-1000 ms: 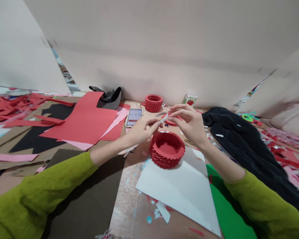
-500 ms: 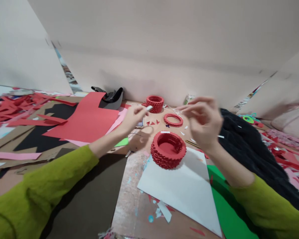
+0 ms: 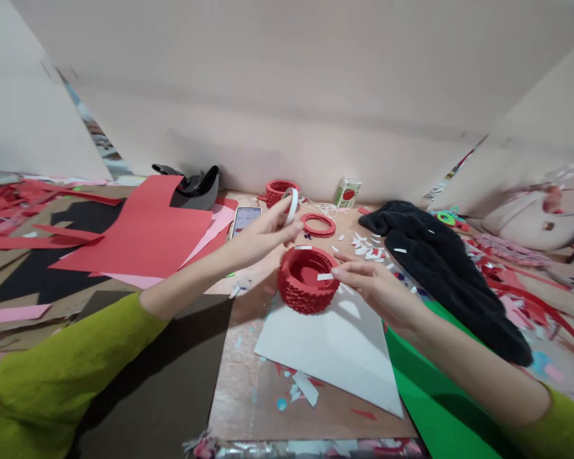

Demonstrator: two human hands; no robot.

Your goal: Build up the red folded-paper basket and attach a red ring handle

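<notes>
A round red textured bowl [image 3: 308, 287] stands on a white sheet [image 3: 332, 350]. Above its left rim, my left hand [image 3: 280, 226] holds a white ring-shaped roll, perhaps tape [image 3: 293, 205], around its fingers. My right hand [image 3: 370, 280] is at the bowl's right side, thumb and fingers pinching a small white strip [image 3: 324, 276] over the opening. Another white strip [image 3: 303, 247] lies at the bowl's far rim. Behind are a thin red ring [image 3: 318, 225] and a second red textured bowl [image 3: 276, 189], partly hidden by my left hand.
Red paper [image 3: 148, 226], a phone [image 3: 245, 220] and a dark cap [image 3: 196, 188] lie left. Toward the right are white scraps [image 3: 369, 247], a small box [image 3: 348, 192], black fabric [image 3: 425, 261], green paper [image 3: 435, 370] and a handbag [image 3: 538, 217].
My right hand has come down beside the bowl, with a white strip now visible in its fingers. My left hand has turned and moved nearer the bowl. The camera view has shifted right.
</notes>
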